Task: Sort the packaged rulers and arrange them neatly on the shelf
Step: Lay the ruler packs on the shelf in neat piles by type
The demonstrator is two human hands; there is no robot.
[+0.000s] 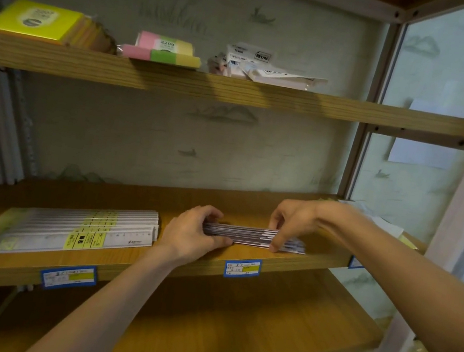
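Head view showed me both hands on one ruler stack (249,235) — left hand (190,234) gripped its near end, right hand (289,219) pinched its far end. Left of that stack lay the white rulers (90,228).

Two bare forearms, sleeveless, hands (195,230) without rings.

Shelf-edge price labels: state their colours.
Blue border, white field and a yellow patch on both price labels, clearest in the head view.

Mid shelf (242,257): fanned ruler packs (78,228) on L; smaller ruler stack (249,235) to R, btwn both hands.
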